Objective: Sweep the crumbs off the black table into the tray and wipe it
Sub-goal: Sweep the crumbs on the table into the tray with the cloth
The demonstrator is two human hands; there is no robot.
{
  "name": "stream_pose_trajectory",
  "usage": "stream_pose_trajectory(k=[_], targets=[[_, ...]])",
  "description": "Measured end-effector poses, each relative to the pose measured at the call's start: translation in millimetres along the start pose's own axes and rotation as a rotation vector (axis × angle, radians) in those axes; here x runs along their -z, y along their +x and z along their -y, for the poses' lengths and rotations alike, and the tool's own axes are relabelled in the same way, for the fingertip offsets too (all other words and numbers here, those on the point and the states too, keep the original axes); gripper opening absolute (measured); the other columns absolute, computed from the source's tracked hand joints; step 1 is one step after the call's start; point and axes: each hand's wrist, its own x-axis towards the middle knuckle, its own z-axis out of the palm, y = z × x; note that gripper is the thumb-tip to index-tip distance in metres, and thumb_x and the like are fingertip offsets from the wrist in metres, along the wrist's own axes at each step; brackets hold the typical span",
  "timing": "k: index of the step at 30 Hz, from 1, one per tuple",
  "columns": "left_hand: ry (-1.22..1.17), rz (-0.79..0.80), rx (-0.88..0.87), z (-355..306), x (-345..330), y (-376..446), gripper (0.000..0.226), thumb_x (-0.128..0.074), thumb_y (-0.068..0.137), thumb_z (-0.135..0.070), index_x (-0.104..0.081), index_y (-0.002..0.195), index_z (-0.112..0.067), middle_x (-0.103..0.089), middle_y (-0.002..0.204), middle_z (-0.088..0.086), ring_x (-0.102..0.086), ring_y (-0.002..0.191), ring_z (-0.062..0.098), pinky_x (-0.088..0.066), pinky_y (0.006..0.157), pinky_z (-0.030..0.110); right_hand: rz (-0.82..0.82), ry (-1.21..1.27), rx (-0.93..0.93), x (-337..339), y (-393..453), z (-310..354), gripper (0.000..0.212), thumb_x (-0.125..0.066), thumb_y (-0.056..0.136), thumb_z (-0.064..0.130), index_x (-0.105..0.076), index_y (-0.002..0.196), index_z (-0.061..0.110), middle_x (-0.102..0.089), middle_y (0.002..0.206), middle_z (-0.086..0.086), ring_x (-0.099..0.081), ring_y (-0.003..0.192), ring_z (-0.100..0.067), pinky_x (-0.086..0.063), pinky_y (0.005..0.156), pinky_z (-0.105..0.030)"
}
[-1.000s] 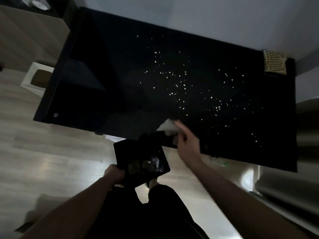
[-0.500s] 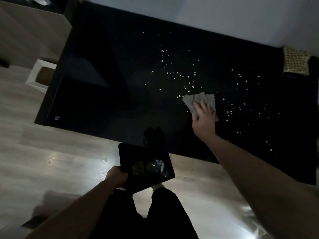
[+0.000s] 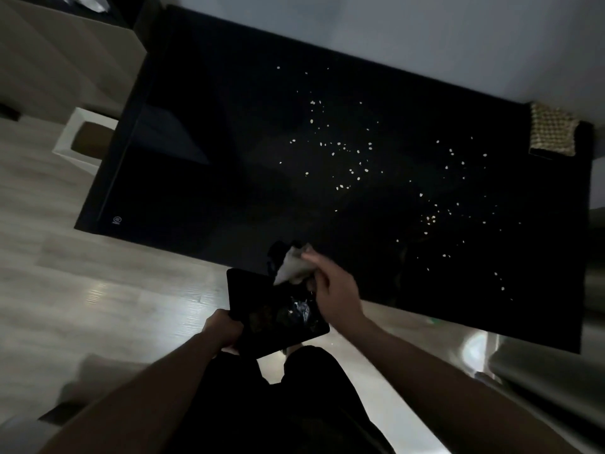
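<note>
At the near edge of the black table [image 3: 203, 178], my right hand [image 3: 334, 290] has pulled the pale cloth [image 3: 293, 268] back from mid-table, where it lay flat half a second ago, to the rim just above the tray [image 3: 258, 296]. The fingers are curled, pinching the bunched cloth, which is blurred with motion. My left hand [image 3: 222, 329] grips the near-left corner of the dark tray, holding it just below and against the table's edge over the wooden floor [image 3: 98, 290]; some glinting debris already lies in it. I judge one sweep stroke is ending here, carrying a small batch of crumbs over the edge, though I cannot tell whether any are falling. Most of the crumbs [image 3: 340, 152] remain scattered across the middle and right of the table, well apart from the tray, so many more strokes and the final wipe are still ahead. A woven mat [image 3: 553, 129] sits at the far right corner.
</note>
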Motion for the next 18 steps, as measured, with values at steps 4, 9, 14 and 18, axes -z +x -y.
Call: stream_pose_trajectory(k=[4,9,14,18], targets=[[-0.022,0.012,0.015,-2,1,1,0.016,-0.057,0.088,-0.011,-0.061,0.073,-0.016,-0.063,0.069,0.004,-0.060,0.054,0.014,-0.041,0.033,0.015,-0.224,-0.069,-0.065,58,74,6,0.039,-0.048,0.107,0.012,-0.061,0.143,0.020,-0.065,0.141,0.005,-0.058,0.129,-0.005,-0.041,0.107,-0.011],[-0.033,0.041,0.050,8,-1,18,0.033,-0.059,0.074,-0.019,-0.076,0.099,-0.006,-0.078,0.094,0.016,-0.076,0.087,0.033,-0.064,0.077,0.036,-0.319,-0.219,-0.063,118,178,-9,0.040,-0.046,0.107,0.011,-0.058,0.145,0.019,-0.054,0.154,0.000,-0.046,0.145,-0.013,-0.029,0.115,-0.007],[-0.042,0.034,0.039,9,-6,23,0.031,-0.059,0.079,-0.016,-0.076,0.103,-0.006,-0.078,0.097,0.017,-0.075,0.091,0.034,-0.063,0.081,0.038,0.025,-0.643,-0.147,119,229,-33,0.053,-0.044,0.108,0.024,-0.035,0.159,0.036,-0.016,0.173,0.000,-0.013,0.160,-0.032,-0.023,0.127,-0.054],[-0.060,0.012,0.039,9,-10,26,0.029,-0.059,0.082,-0.016,-0.075,0.103,-0.005,-0.077,0.100,0.017,-0.074,0.095,0.034,-0.059,0.079,0.035,0.047,-0.785,-0.073,91,207,-43,0.060,-0.043,0.107,0.027,-0.023,0.163,0.036,-0.011,0.175,0.000,-0.006,0.160,-0.036,-0.011,0.129,-0.057]])
